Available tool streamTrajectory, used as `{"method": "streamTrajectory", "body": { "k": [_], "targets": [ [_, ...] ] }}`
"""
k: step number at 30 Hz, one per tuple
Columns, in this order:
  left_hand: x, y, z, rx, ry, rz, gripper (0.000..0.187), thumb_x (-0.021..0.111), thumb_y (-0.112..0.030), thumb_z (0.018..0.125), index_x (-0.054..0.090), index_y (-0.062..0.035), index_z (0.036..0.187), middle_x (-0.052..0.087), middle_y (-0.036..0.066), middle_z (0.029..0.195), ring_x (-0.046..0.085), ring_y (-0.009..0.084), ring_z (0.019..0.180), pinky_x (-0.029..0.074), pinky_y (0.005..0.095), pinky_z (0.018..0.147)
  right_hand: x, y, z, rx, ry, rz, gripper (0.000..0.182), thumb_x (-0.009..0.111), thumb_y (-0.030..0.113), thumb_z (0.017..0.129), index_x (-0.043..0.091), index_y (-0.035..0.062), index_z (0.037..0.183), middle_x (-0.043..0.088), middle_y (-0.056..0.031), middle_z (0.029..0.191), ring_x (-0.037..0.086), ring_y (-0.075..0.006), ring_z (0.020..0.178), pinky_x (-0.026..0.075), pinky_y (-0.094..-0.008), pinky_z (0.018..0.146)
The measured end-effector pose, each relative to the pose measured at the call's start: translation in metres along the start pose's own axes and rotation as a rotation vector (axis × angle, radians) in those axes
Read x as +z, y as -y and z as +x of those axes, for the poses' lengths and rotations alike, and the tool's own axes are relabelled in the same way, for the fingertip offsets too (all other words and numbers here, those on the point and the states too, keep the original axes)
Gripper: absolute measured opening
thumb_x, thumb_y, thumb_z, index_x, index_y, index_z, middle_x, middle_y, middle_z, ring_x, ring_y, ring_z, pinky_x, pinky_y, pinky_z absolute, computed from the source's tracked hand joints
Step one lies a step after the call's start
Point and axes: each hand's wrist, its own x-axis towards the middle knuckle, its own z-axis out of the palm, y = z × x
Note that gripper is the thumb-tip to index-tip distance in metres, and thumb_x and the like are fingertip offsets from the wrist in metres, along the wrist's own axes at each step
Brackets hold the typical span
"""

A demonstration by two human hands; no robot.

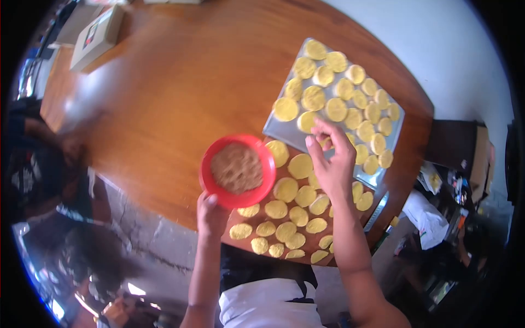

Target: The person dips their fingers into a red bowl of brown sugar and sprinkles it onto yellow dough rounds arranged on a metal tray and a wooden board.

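My left hand [212,214] holds the rim of a red bowl [269,169] with brown crumbly powder [237,168] inside. Over the lower edge of a metal tray [281,129] is my right hand [332,150], its thumb and fingers curled near a yellow disc [307,122]; whether anything lies between the fingertips is too small to tell. Several round yellow discs [336,109] cover the tray. More flat yellow rounds [285,189] lie on the wooden table below the tray, between my forearms.
The round wooden table [164,82] carries a cardboard box [97,39] at its upper left. A metal ruler-like strip [376,211] lies by the right edge. People are at the far left and lower right; a dark box [451,143] stands beyond the right edge.
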Motion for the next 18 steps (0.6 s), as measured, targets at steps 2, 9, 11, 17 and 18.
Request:
{"method": "streamTrajectory", "body": {
  "k": [2, 9, 11, 17, 18],
  "targets": [
    [0.011, 0.001, 0.005, 0.036, 0.008, 0.022, 0.065, 0.067, -0.033, 0.087, 0.049, 0.0102, 0.132, 0.059, 0.018, 0.132, 0.059, 0.0278, 0.121, 0.046, 0.0412, 0.107, 0.006, 0.028, -0.013, -0.087, 0.093, 0.024, 0.024, 0.070, 0.002, 0.085, 0.067, 0.0013, 0.109, 0.068, -0.0098, 0.096, 0.064, -0.0264, 0.086, 0.051, -0.0368, 0.076],
    [0.021, 0.008, 0.010, 0.071, 0.089, -0.010, 0.053, 0.066, -0.021, 0.089, 0.053, 0.0091, 0.130, 0.061, 0.017, 0.130, 0.060, 0.0246, 0.120, 0.045, 0.0389, 0.107, 0.039, 0.049, -0.019, -0.340, 0.326, -0.302, 0.020, 0.067, 0.006, 0.083, 0.071, 0.0008, 0.101, 0.067, -0.0094, 0.092, 0.062, -0.0275, 0.091, 0.052, -0.0375, 0.082],
    [0.020, 0.012, 0.008, 0.066, 0.087, -0.016, 0.053, 0.067, -0.021, 0.089, 0.053, 0.0090, 0.130, 0.061, 0.017, 0.130, 0.060, 0.0245, 0.120, 0.045, 0.0389, 0.108, 0.044, 0.052, -0.018, -0.334, 0.309, -0.333, 0.021, 0.066, 0.006, 0.083, 0.071, 0.0000, 0.102, 0.067, -0.0097, 0.092, 0.062, -0.0271, 0.092, 0.052, -0.0372, 0.081],
    [0.003, 0.015, 0.000, 0.087, 0.077, 0.074, 0.056, 0.061, -0.028, 0.091, 0.049, 0.0075, 0.133, 0.059, 0.018, 0.133, 0.059, 0.0270, 0.122, 0.046, 0.0418, 0.107, 0.067, 0.045, -0.030, -0.367, 0.334, -0.493, 0.028, 0.061, 0.009, 0.082, 0.069, -0.0018, 0.107, 0.063, -0.0106, 0.088, 0.062, -0.0249, 0.090, 0.052, -0.0354, 0.077],
    [0.001, 0.015, 0.000, 0.083, 0.081, 0.066, 0.056, 0.061, -0.028, 0.091, 0.049, 0.0075, 0.133, 0.059, 0.018, 0.133, 0.059, 0.0270, 0.122, 0.046, 0.0418, 0.107, 0.069, 0.046, -0.033, -0.355, 0.359, -0.492, 0.029, 0.062, 0.009, 0.081, 0.069, -0.0015, 0.107, 0.063, -0.0103, 0.086, 0.061, -0.0248, 0.088, 0.052, -0.0355, 0.075]
  ]
}}
